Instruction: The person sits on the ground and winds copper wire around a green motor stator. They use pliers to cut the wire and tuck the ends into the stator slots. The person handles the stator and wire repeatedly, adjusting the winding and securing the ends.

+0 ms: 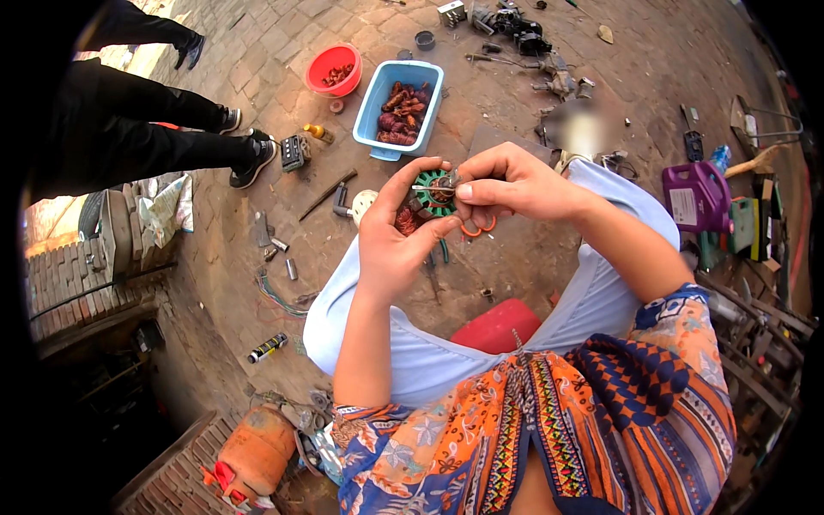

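My left hand is wrapped round a motor armature with a green slotted end ring and reddish copper windings. Its thumb and fingers grip the sides, holding it above the ground between my knees. The fingers of my right hand are pinched at the armature's end, on a thin metal piece lying across the green ring. Whether that piece is the shaft or a separate tool, I cannot tell. Below the hands, orange handle loops show on the ground, partly hidden.
Ahead stand a blue tub of copper windings and a red bowl of small copper-coloured pieces. Metal parts lie at far right, near a purple jug. At left a person stands; an orange gas cylinder is behind.
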The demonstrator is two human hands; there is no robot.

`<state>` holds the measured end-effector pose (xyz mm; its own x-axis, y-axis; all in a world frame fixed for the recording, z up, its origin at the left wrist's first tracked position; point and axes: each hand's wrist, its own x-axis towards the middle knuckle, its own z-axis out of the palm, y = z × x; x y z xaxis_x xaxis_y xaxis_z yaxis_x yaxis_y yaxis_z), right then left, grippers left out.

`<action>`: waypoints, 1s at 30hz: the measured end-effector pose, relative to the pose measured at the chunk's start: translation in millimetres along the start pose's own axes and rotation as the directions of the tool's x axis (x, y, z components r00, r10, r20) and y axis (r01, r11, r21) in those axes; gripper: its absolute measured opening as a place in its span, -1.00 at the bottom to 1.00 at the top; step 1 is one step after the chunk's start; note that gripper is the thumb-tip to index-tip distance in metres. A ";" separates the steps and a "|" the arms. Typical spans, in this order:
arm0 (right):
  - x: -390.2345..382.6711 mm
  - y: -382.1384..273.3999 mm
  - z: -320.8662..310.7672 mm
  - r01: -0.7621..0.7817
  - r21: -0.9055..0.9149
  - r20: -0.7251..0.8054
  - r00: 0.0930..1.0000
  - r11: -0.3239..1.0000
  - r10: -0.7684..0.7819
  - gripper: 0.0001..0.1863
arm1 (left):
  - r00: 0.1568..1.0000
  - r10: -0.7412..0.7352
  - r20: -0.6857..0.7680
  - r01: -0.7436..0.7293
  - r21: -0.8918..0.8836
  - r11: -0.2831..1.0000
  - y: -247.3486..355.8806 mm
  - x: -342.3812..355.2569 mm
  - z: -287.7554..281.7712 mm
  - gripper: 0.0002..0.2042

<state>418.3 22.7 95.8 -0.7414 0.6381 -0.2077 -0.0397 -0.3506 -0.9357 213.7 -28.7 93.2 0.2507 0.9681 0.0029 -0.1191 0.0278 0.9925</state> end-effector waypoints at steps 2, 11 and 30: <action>-0.2 -3.0 0.4 0.025 0.031 -0.006 1.000 0.999 -0.025 -0.76 | 0.997 -0.075 -0.026 0.073 -0.068 0.995 1.7 -0.2 3.4 -0.43; -1.5 -15.2 -17.2 0.095 -0.280 -0.010 0.995 0.955 -0.102 -0.76 | 0.988 -0.021 -0.155 0.002 -0.119 0.993 5.8 5.1 -1.1 -0.45; -6.0 2.0 -18.3 0.154 -0.391 -0.022 0.984 0.907 -0.177 -0.76 | 0.988 -0.050 -0.145 0.043 -0.049 0.998 6.4 5.4 -0.7 -0.46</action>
<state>435.0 30.7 90.0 -0.7079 0.7049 -0.0454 0.1120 0.0486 -0.9925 213.7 -23.2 99.6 0.1142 0.9914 -0.0640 -0.1547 0.0814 0.9846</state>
